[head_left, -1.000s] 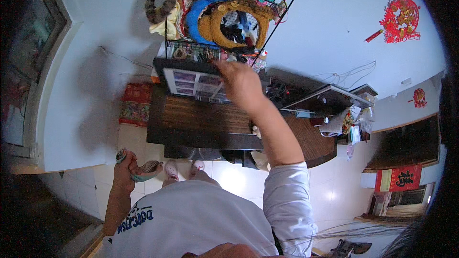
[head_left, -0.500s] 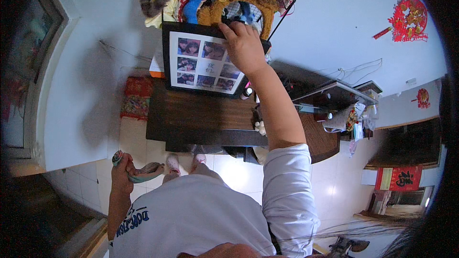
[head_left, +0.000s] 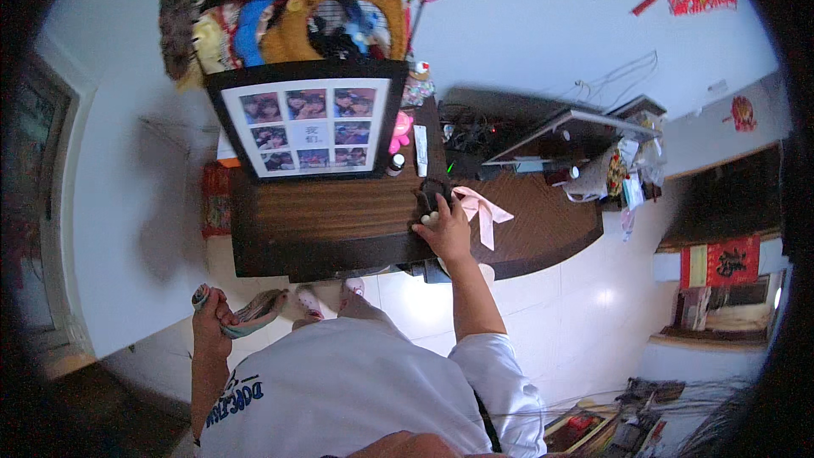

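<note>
My left hand (head_left: 214,315) is closed round a folded, striped grey-green cloth (head_left: 253,312), held low beside my body. Over the dark wooden cabinet top, my right hand (head_left: 449,233) has its thumb and fingers on a small black looped item (head_left: 431,197) with white balls at its near end; its exact kind is unclear. Touching the fingertips on the right is a pale pink ribbon (head_left: 483,212). To the left stands a black-framed photo collage (head_left: 309,165), tilted back below a wire basket (head_left: 415,21).
Plush toys and a brown furry headband (head_left: 280,34) fill the basket. A small dark bottle (head_left: 395,165), a white tube (head_left: 421,151) and a pink figure (head_left: 400,131) stand near the frame. At right are a dark monitor (head_left: 551,136), cables and a cluttered bag (head_left: 606,178).
My right hand has come down from the basket and the frame's top edge to the black looped item on the cabinet. The view has shifted; my left hand still holds the cloth.
</note>
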The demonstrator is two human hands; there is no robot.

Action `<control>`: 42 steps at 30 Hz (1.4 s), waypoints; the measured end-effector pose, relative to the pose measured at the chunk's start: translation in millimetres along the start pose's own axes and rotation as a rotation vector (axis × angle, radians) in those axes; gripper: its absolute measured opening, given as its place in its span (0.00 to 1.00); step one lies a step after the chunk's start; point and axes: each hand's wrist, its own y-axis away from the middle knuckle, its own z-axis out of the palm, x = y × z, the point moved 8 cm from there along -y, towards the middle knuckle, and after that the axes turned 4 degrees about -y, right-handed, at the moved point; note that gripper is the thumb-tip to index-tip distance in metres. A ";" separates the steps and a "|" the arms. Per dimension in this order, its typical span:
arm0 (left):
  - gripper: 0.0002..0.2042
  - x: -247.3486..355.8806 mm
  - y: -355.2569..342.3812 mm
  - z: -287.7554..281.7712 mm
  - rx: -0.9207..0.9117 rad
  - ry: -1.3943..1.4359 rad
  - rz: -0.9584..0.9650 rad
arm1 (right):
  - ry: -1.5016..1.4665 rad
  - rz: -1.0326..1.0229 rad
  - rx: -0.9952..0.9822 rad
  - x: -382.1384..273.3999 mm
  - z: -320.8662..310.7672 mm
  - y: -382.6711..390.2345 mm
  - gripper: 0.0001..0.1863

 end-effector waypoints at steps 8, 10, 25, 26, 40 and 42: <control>0.09 -0.9 -8.4 48.3 -0.095 -0.092 -0.029 | -0.006 -0.002 -0.017 9.7 2.2 -0.8 0.18; 0.09 1.5 -3.1 63.4 -0.108 -0.093 -0.035 | 0.051 0.026 -0.034 9.9 3.0 3.6 0.16; 0.11 -9.2 0.3 56.5 -0.086 -0.198 -0.040 | -1.593 0.046 -0.410 -79.0 -9.6 -189.3 0.07; 0.10 -6.7 2.8 55.6 -0.063 -0.197 -0.033 | -1.527 0.080 -0.441 -82.1 5.1 -202.1 0.07; 0.10 -15.5 15.4 24.0 -0.044 -0.052 -0.013 | -1.390 -0.006 -0.354 -101.4 72.1 -238.7 0.14; 0.09 -14.1 11.9 21.2 0.000 -0.061 -0.024 | -1.193 -0.259 -0.377 -103.4 73.0 -241.9 0.12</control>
